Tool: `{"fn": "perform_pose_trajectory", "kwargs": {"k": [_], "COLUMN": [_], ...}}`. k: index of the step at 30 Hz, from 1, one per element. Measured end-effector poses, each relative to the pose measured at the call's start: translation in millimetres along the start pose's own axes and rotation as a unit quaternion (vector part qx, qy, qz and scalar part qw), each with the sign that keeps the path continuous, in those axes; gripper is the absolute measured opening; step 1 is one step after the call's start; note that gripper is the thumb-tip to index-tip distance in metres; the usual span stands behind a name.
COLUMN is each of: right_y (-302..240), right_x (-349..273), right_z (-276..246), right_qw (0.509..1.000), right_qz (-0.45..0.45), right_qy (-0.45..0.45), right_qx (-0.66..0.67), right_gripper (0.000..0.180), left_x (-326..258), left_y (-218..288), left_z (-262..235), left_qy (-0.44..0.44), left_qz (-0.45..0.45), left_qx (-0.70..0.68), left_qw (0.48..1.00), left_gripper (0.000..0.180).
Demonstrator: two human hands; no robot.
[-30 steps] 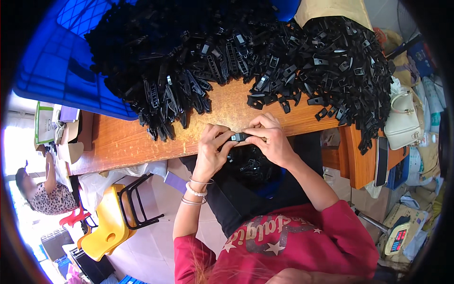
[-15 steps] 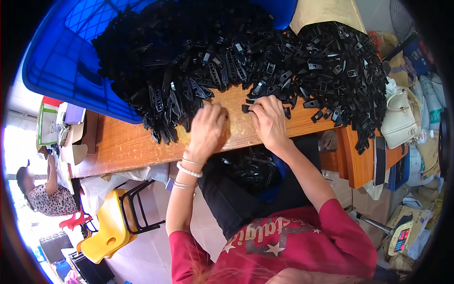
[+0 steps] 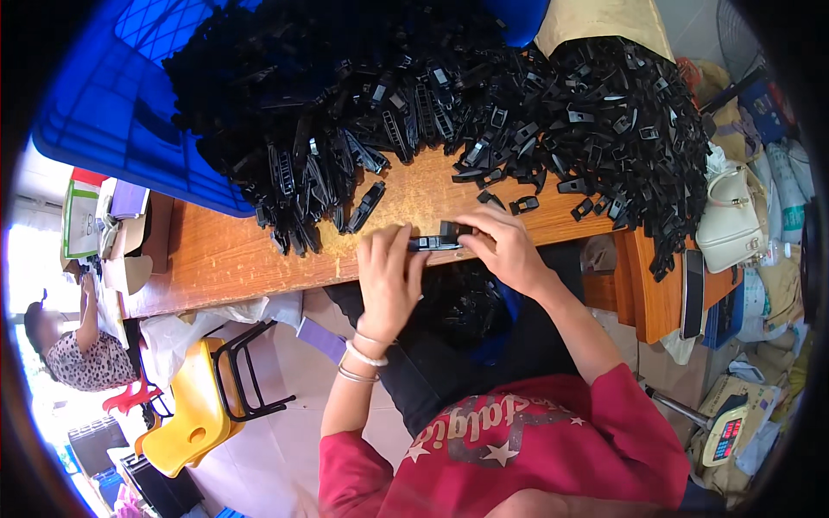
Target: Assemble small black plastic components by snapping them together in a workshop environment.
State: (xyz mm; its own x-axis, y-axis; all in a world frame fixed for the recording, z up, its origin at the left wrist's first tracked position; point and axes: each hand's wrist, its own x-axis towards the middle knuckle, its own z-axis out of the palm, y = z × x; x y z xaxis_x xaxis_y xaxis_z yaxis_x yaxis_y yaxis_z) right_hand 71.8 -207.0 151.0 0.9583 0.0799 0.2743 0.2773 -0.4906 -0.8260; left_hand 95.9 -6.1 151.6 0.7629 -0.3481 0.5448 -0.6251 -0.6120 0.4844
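Black clip [image 3: 439, 239] now lifted from table [image 3: 224, 259], between both hands [image 3: 449, 255].

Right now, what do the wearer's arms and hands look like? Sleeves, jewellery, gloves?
Both hands are bare, no gloves. The left hand has thin bangles at the wrist, pale and silvery, about three. The right hand shows no jewellery that I can see. Forearms are uncovered; short red sleeves of a red top with pale lettering and stars end near the elbows.

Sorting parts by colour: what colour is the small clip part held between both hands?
Black, like the pile behind it; the clip part shows best in the head view.
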Motion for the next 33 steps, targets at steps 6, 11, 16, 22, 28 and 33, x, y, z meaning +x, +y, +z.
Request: {"fn": "perform_pose_trajectory", "kwargs": {"k": [6, 11, 16, 22, 28, 33], "right_y": [-2, -2, -5, 3, 2, 12], "right_x": [-13, -22, -14, -18, 0, 2], "right_z": [-9, -7, 3, 2, -8, 1], "right_qw": [0.999, 0.998, 0.998, 1.0, 0.942, 0.967], "right_qz": [0.044, 0.043, -0.045, -0.021, -0.015, -0.071], "right_qy": [-0.028, -0.018, -0.007, 0.003, 0.176, 0.149], "right_qx": [0.016, 0.046, -0.038, -0.007, -0.287, -0.193], "right_gripper": [0.027, 0.026, 0.027, 0.019, 0.033, 0.031], "left_x": [4, 6, 7, 9, 14, 11], "left_y": [-22, -21, -18, -26, -49, -24], "left_z": [-3, -5, -2, -10, -21, -11], "left_qy": [-0.067, -0.075, -0.092, -0.112, 0.035, -0.024], "left_qz": [-0.012, -0.021, 0.007, 0.01, -0.022, -0.035], "left_qx": [-0.078, -0.088, -0.082, -0.137, 0.133, 0.047], "left_qw": [0.995, 0.993, 0.992, 0.984, 0.99, 0.998], "left_gripper": [0.022, 0.021, 0.021, 0.031, 0.027, 0.014]}}
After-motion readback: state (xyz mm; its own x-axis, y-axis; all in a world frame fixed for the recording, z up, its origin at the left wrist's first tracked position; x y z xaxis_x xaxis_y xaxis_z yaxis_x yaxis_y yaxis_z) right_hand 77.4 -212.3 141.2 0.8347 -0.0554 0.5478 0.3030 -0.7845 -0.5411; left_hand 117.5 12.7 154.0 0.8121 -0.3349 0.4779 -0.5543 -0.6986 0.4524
